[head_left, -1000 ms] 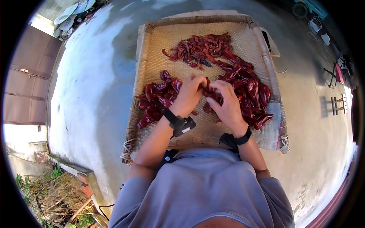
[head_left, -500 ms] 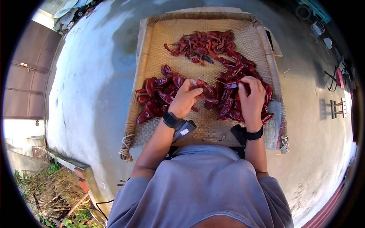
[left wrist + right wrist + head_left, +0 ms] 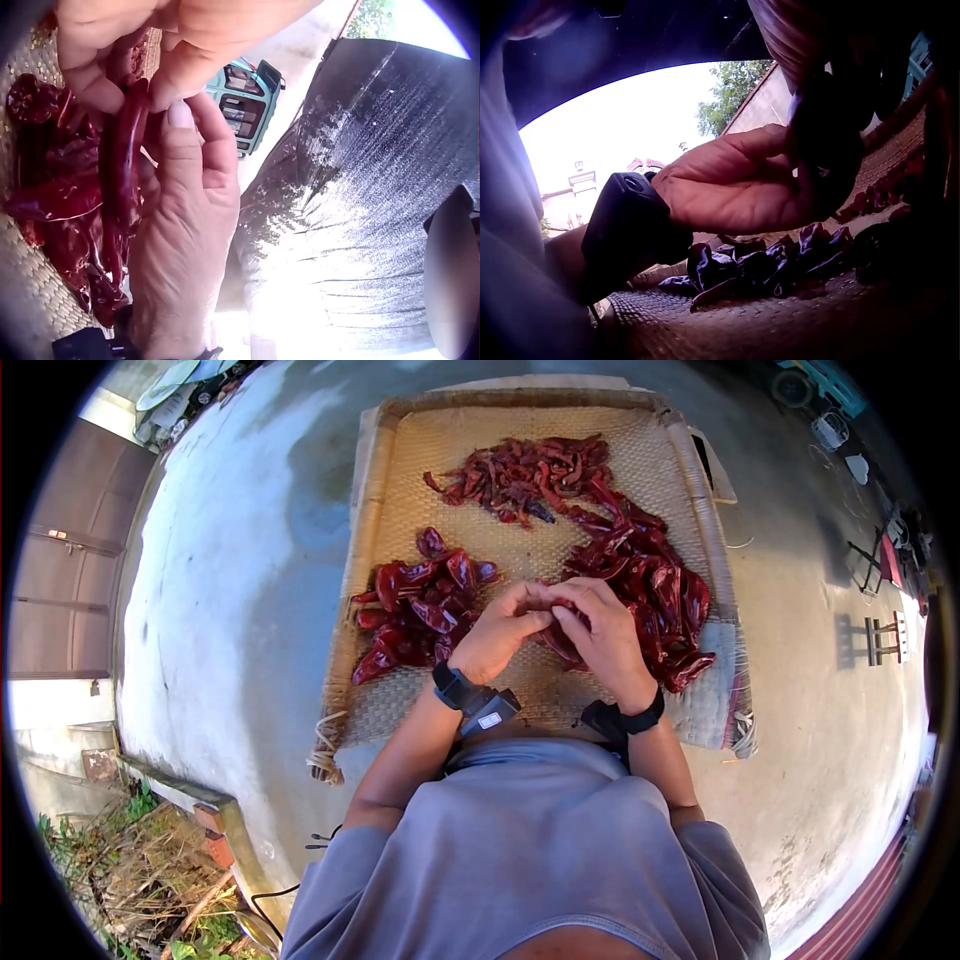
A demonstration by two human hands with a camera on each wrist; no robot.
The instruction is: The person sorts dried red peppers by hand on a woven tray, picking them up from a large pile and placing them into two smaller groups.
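Note:
In the head view my left hand point(image 3: 500, 632) and right hand point(image 3: 606, 635) meet over the middle of a woven tray point(image 3: 430, 450). Their fingertips pinch a glossy dark red dried chili pepper point(image 3: 124, 172), which hangs down from them in the left wrist view; its top end is partly hidden by fingers. To the left of my left hand lies a pile of red peppers point(image 3: 410, 605). A larger pepper heap point(image 3: 668, 600) spreads beside and beyond my right hand. Farther off on the tray are small shrivelled red pieces point(image 3: 540, 470).
Raised rims, such as the left rim point(image 3: 360, 560), border the tray. A grey sheet point(image 3: 712, 685) covers its near right corner. Concrete floor point(image 3: 240, 610) surrounds it. A small stool point(image 3: 887, 640) stands at right, and a teal vehicle point(image 3: 244, 105) is in the background.
Half a second ago the hands were apart, the left holding a pepper and the right at the right heap. The right hand has since moved left, and the two hands are together again.

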